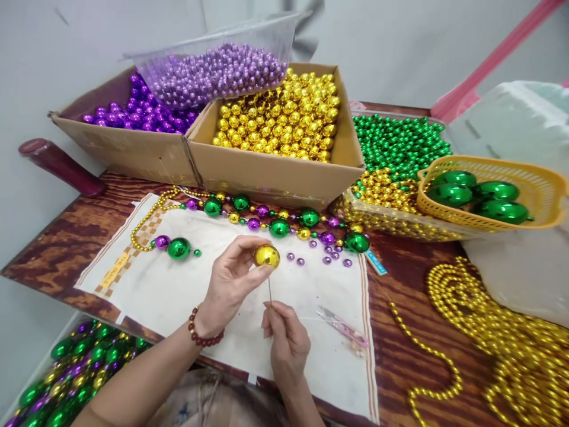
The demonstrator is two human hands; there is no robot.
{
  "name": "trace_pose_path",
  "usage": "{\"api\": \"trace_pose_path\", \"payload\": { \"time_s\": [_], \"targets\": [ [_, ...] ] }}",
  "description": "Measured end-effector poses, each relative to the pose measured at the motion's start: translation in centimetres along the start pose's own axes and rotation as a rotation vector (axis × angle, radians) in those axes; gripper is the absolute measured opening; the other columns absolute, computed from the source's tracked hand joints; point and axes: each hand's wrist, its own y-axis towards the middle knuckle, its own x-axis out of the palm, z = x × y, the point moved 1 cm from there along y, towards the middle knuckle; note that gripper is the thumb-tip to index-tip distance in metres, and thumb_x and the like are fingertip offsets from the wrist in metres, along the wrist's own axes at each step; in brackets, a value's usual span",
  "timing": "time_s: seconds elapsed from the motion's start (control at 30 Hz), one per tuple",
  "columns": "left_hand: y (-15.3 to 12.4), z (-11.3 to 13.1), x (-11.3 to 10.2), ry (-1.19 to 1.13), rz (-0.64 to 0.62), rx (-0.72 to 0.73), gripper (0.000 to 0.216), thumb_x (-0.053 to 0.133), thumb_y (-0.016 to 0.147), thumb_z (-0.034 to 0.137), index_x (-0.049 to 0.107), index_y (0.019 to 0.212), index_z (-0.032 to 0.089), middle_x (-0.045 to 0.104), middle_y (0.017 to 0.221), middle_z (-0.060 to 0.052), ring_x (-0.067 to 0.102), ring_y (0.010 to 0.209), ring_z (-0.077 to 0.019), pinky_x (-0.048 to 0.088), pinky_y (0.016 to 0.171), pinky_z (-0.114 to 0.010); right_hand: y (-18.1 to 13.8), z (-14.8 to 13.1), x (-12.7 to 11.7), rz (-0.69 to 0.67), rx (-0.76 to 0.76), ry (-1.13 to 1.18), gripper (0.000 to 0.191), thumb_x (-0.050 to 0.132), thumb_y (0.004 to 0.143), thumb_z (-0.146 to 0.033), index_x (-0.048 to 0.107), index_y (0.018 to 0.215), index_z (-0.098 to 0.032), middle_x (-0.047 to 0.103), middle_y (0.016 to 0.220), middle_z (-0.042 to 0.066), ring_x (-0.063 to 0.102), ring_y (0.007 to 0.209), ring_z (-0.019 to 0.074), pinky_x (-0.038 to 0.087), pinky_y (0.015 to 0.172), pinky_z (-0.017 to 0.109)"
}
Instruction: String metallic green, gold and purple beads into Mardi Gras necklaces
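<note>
My left hand (231, 279) pinches a shiny gold bead (267, 256) above a white cloth (169, 290). Just below it, my right hand (284, 338) pinches a thin needle (269, 290) that points up into the bead. A partly strung necklace (267, 222) of green, purple and gold beads curves along the cloth's far edge. Its end, with a large green bead (178, 248), lies to the left. A few loose purple beads (326, 258) sit right of the gold bead.
Cardboard boxes of purple beads (128, 115) and gold beads (284, 115) stand behind, with a clear tub (217, 68) resting on them. Green beads (400, 142), a yellow basket (524, 222), gold strands (502, 338), small snips (342, 323) and finished necklaces (75, 367) surround the cloth.
</note>
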Motion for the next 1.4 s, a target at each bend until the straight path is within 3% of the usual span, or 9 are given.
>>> {"api": "trace_pose_path", "payload": {
  "time_s": [0.1, 0.27, 0.4, 0.57, 0.7, 0.8, 1.03, 1.2, 1.4],
  "targets": [
    [0.2, -0.3, -0.3, -0.03, -0.02, -0.035, 0.026, 0.076, 0.08, 0.022, 0.071, 0.106, 0.024, 0.067, 0.101, -0.004, 0.062, 0.091, -0.0142, 0.052, 0.081, -0.024, -0.1, 0.3, 0.1, -0.002, -0.029, -0.033, 0.021, 0.049, 0.1, -0.026, 0.067, 0.099, -0.016, 0.057, 0.062, -0.002, 0.051, 0.047, 0.0092, 0.04, 0.046, 0.023],
    [0.0, -0.4, -0.3, 0.05, 0.044, 0.025, 0.027, 0.079, 0.076, 0.019, 0.071, 0.102, 0.022, 0.064, 0.105, -0.005, 0.062, 0.092, -0.0142, 0.052, 0.085, -0.025, 0.1, 0.4, 0.3, 0.032, 0.072, -0.026, 0.021, 0.047, 0.101, -0.027, 0.065, 0.097, -0.017, 0.055, 0.061, -0.003, 0.048, 0.047, 0.0084, 0.039, 0.048, 0.022],
    [-0.2, -1.1, -0.1, 0.014, 0.016, -0.08, 0.027, 0.08, 0.075, 0.022, 0.069, 0.1, 0.02, 0.066, 0.102, -0.005, 0.062, 0.091, -0.0143, 0.052, 0.082, -0.024, 0.6, -0.4, 0.9, 0.019, 0.056, 0.03, 0.02, 0.048, 0.1, -0.028, 0.064, 0.097, -0.017, 0.055, 0.062, -0.003, 0.047, 0.047, 0.0081, 0.04, 0.048, 0.021],
    [-1.0, -2.9, 0.0, 0.044, -0.006, -0.217, 0.03, 0.079, 0.076, 0.023, 0.066, 0.104, 0.02, 0.066, 0.1, -0.005, 0.061, 0.088, -0.0136, 0.05, 0.078, -0.023, 1.6, -1.4, 0.7, 0.014, 0.176, 0.061, 0.022, 0.049, 0.1, -0.032, 0.064, 0.097, -0.017, 0.054, 0.064, -0.002, 0.05, 0.052, 0.009, 0.043, 0.051, 0.022],
    [-1.1, -3.8, -0.1, 0.083, 0.0, -0.278, 0.034, 0.076, 0.079, 0.028, 0.066, 0.111, 0.019, 0.065, 0.096, -0.005, 0.06, 0.087, -0.0141, 0.049, 0.077, -0.024, 1.5, -1.2, -0.3, -0.083, 0.223, 0.046, 0.026, 0.052, 0.097, -0.032, 0.065, 0.115, -0.017, 0.063, 0.074, 0.001, 0.059, 0.058, 0.0111, 0.044, 0.053, 0.023],
    [-1.4, -4.4, -0.2, 0.122, 0.006, -0.276, 0.031, 0.076, 0.079, 0.029, 0.068, 0.107, 0.019, 0.063, 0.099, -0.005, 0.06, 0.09, -0.0148, 0.048, 0.081, -0.025, 1.1, -0.6, -0.8, -0.048, 0.305, 0.089, 0.025, 0.056, 0.094, -0.035, 0.065, 0.108, -0.016, 0.069, 0.077, 0.004, 0.063, 0.058, 0.0129, 0.043, 0.05, 0.023],
    [-3.2, -5.8, -1.2, 0.414, -0.261, -0.284, 0.04, 0.068, 0.087, 0.034, 0.063, 0.125, 0.023, 0.061, 0.116, -0.008, 0.061, 0.099, -0.0182, 0.048, 0.086, -0.028, 0.0, -0.1, -1.8, 0.149, 0.438, 0.205, 0.03, 0.066, 0.085, -0.046, 0.064, 0.084, -0.016, 0.068, 0.063, 0.002, 0.06, 0.048, 0.0138, 0.04, 0.044, 0.022],
    [0.4, -6.5, -1.3, 0.605, -0.251, -0.091, 0.023, 0.065, 0.088, 0.032, 0.072, 0.108, 0.022, 0.065, 0.106, -0.008, 0.062, 0.093, -0.0199, 0.047, 0.086, -0.031, -1.5, 0.4, -4.4, 0.294, 0.464, 0.203, 0.03, 0.072, 0.081, -0.043, 0.064, 0.083, -0.015, 0.069, 0.068, 0.004, 0.06, 0.051, 0.0128, 0.04, 0.043, 0.021],
    [4.6, -9.7, 1.7, 0.956, -0.444, 0.153, 0.019, 0.056, 0.088, 0.018, 0.072, 0.097, 0.022, 0.064, 0.099, -0.009, 0.056, 0.095, -0.024, 0.043, 0.093, -0.037, -2.8, 0.9, -6.1, 0.391, 0.451, 0.222, 0.029, 0.073, 0.08, -0.042, 0.064, 0.08, -0.014, 0.065, 0.066, 0.002, 0.057, 0.048, 0.0103, 0.041, 0.043, 0.019]
  ]
}}
